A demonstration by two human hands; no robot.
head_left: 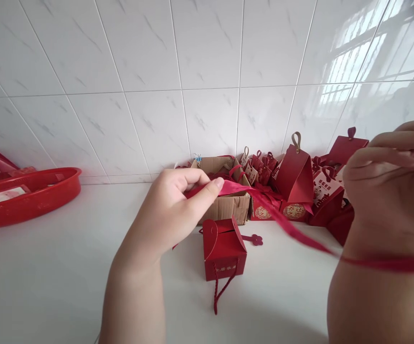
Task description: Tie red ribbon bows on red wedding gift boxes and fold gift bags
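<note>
My left hand (183, 205) is closed in a pinch on a red ribbon (293, 231), thumb on top, above a small red gift box. From there the ribbon sags rightward, crosses in front of my right wrist and leaves the picture. Raised at the right edge, my right hand (393, 186) has its fingers curled together; the fingertips are partly cut off, so anything in them is hidden. Below, the red gift box (224, 251) stands on the white surface with its top flaps folded in. A twisted cord handle (216, 296) hangs down its front, and a flower-ended tab (255, 240) sticks out to its right.
Behind the small box stands an open cardboard box (234, 209) with red items inside. Several red gift boxes (295, 177) with tags crowd the right, against the tiled wall (210, 114). On the left, a red plastic basin (49, 203) holds packets.
</note>
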